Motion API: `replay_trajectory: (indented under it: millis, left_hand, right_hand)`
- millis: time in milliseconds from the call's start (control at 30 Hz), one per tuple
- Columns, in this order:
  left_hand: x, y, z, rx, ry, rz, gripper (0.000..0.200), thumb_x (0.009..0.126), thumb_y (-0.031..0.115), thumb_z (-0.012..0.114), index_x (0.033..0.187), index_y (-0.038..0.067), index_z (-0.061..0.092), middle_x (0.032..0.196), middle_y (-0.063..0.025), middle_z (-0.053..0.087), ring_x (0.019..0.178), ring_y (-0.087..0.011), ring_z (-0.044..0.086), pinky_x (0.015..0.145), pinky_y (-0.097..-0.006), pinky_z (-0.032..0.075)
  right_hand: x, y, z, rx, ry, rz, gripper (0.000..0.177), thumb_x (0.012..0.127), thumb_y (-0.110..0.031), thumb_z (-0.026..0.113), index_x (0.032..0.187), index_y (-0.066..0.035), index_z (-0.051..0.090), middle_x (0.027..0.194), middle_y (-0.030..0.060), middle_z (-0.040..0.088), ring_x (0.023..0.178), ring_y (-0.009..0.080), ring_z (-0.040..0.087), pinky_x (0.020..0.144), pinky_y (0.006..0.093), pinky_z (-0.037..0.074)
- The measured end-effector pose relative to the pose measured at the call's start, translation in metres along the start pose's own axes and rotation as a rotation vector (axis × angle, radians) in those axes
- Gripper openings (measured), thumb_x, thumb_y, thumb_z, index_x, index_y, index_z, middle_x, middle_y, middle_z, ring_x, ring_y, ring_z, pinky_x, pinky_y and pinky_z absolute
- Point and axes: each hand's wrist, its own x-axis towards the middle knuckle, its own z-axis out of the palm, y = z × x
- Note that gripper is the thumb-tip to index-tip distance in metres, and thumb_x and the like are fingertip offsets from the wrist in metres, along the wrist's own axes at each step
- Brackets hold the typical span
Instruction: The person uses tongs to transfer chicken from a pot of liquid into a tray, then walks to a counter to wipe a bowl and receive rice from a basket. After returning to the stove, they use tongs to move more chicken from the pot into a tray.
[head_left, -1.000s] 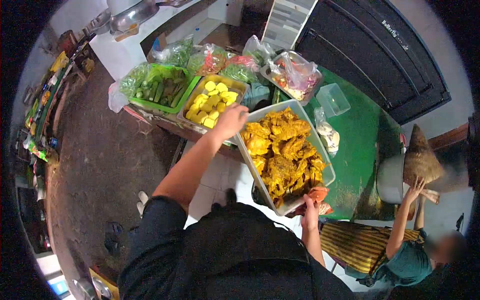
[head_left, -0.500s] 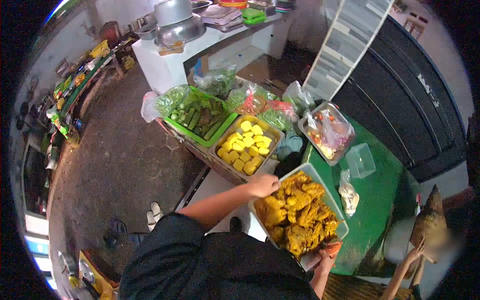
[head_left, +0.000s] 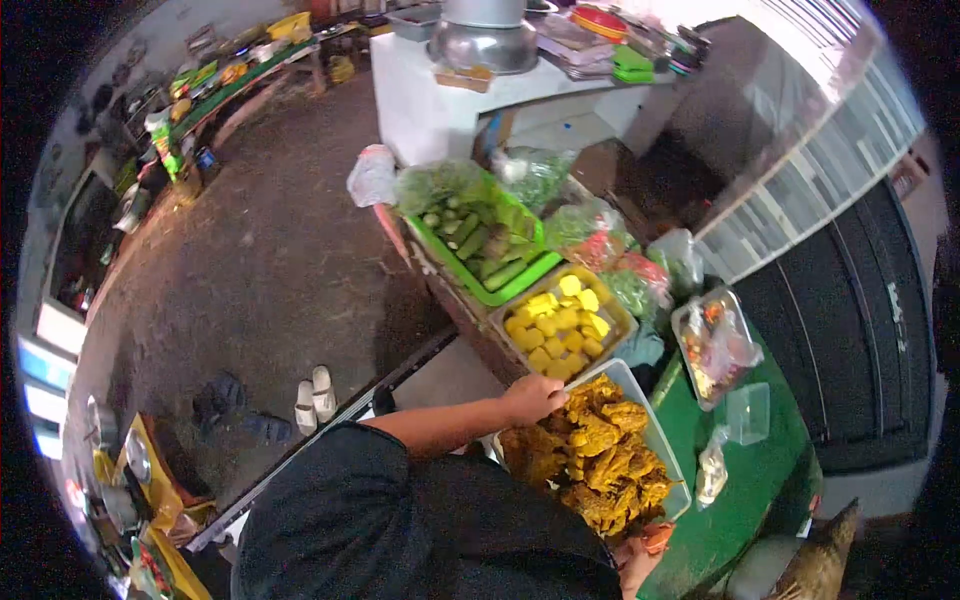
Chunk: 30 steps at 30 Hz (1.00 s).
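Observation:
A white tray (head_left: 649,418) heaped with yellow-brown fried pieces (head_left: 600,465) is held over the edge of a green table (head_left: 745,500). My left hand (head_left: 531,398) grips the tray's far left corner. My right hand (head_left: 638,562) is at the tray's near corner, mostly cut off by my dark shirt, with a bit of orange-red cloth or plastic by it. Just beyond the tray sits a metal tray of yellow cubes (head_left: 560,325).
A green tray of cucumbers (head_left: 482,252), bags of greens (head_left: 440,185), a bagged tray of chopped vegetables (head_left: 714,345) and a clear box (head_left: 748,412) crowd the table. Sandals (head_left: 312,395) lie on the dirt floor. A white counter with a metal pot (head_left: 480,40) stands behind.
The view has swung left and up. The tray sits lower and closer to my body, both hands still on it. The seated person at the right has left the view.

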Motion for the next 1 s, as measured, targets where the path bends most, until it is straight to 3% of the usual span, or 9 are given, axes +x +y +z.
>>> replay_trajectory:
  millis: [200,267,333,400,467,533,567,700,1000]
  left_hand:
    - [-0.055,-0.050,-0.140,-0.028,0.307,-0.052,0.033,0.087,0.030,0.052,0.077,0.000,0.053,0.065,-0.0211,0.052,0.062,-0.0395,0.053,0.057,-0.0458,0.039]
    - [-0.082,-0.083,-0.185,-0.034,0.391,-0.078,0.033,0.087,0.031,0.053,0.078,0.000,0.053,0.067,-0.0212,0.053,0.064,-0.0397,0.054,0.058,-0.0460,0.040]
    - [-0.105,-0.100,-0.248,-0.067,0.485,-0.105,0.033,0.086,0.031,0.054,0.078,0.000,0.053,0.068,-0.0214,0.054,0.065,-0.0399,0.055,0.059,-0.0461,0.040]
    - [-0.140,-0.111,-0.296,-0.098,0.574,-0.216,0.033,0.087,0.032,0.053,0.081,0.000,0.054,0.071,-0.0216,0.055,0.069,-0.0398,0.056,0.060,-0.0460,0.041]
    - [-0.169,-0.137,-0.340,-0.057,0.660,-0.293,0.031,0.087,0.032,0.053,0.085,0.001,0.055,0.071,-0.0205,0.056,0.070,-0.0391,0.057,0.061,-0.0459,0.042]
    - [-0.202,-0.155,-0.385,-0.082,0.751,-0.280,0.032,0.088,0.033,0.052,0.087,0.001,0.054,0.070,-0.0195,0.056,0.069,-0.0382,0.056,0.063,-0.0462,0.041]
    - [-0.217,-0.164,-0.409,-0.084,0.796,-0.310,0.032,0.088,0.033,0.052,0.087,0.001,0.054,0.070,-0.0195,0.056,0.069,-0.0382,0.056,0.063,-0.0462,0.041]
    - [-0.264,-0.206,-0.471,-0.059,0.881,-0.438,0.032,0.093,0.032,0.047,0.086,0.002,0.053,0.070,-0.0167,0.055,0.063,-0.0331,0.055,0.062,-0.0454,0.040]
    - [-0.318,-0.296,-0.606,-0.077,1.205,-0.428,0.028,0.094,0.028,0.048,0.082,0.003,0.051,0.064,-0.0133,0.051,0.058,-0.0296,0.049,0.058,-0.0439,0.038]
  right_hand:
    - [-0.020,-0.065,0.153,-0.044,-0.138,-0.249,0.058,0.063,0.007,0.063,0.117,-0.003,0.044,0.096,0.0064,0.053,0.077,0.0163,0.053,0.069,0.0285,0.046]
    - [-0.014,-0.074,0.209,-0.083,-0.277,-0.205,0.063,0.072,0.005,0.062,0.129,0.001,0.038,0.120,0.0123,0.049,0.100,0.0237,0.051,0.088,0.0354,0.043]
    - [-0.007,-0.073,0.266,-0.093,-0.344,-0.324,0.061,0.072,0.005,0.062,0.129,0.001,0.038,0.119,0.0130,0.050,0.102,0.0236,0.051,0.091,0.0346,0.042]
    - [-0.018,-0.087,0.331,-0.157,-0.507,-0.325,0.072,0.073,0.003,0.063,0.136,-0.003,0.029,0.121,0.0120,0.046,0.103,0.0218,0.051,0.080,0.0321,0.048]
    - [-0.043,-0.108,0.400,-0.235,-0.571,-0.299,0.066,0.075,0.003,0.060,0.134,-0.004,0.032,0.119,0.0109,0.048,0.102,0.0215,0.052,0.080,0.0310,0.048]
    - [-0.068,-0.121,0.471,-0.053,-0.850,-0.281,0.057,0.077,0.004,0.057,0.131,-0.003,0.037,0.115,0.0090,0.051,0.099,0.0204,0.052,0.079,0.0290,0.047]
    - [-0.047,-0.105,0.515,-0.124,-0.863,-0.451,0.052,0.076,0.003,0.059,0.125,-0.001,0.044,0.109,0.0063,0.053,0.096,0.0192,0.053,0.079,0.0298,0.047]
    - [-0.024,-0.080,0.648,-0.167,-1.100,-0.480,0.051,0.075,0.003,0.059,0.124,-0.001,0.044,0.109,0.0062,0.053,0.096,0.0191,0.053,0.079,0.0299,0.047]
    - [-0.208,-0.113,0.978,-0.246,-1.663,-0.515,0.050,0.075,0.003,0.060,0.123,-0.001,0.045,0.109,0.0061,0.054,0.096,0.0188,0.053,0.080,0.0304,0.047]
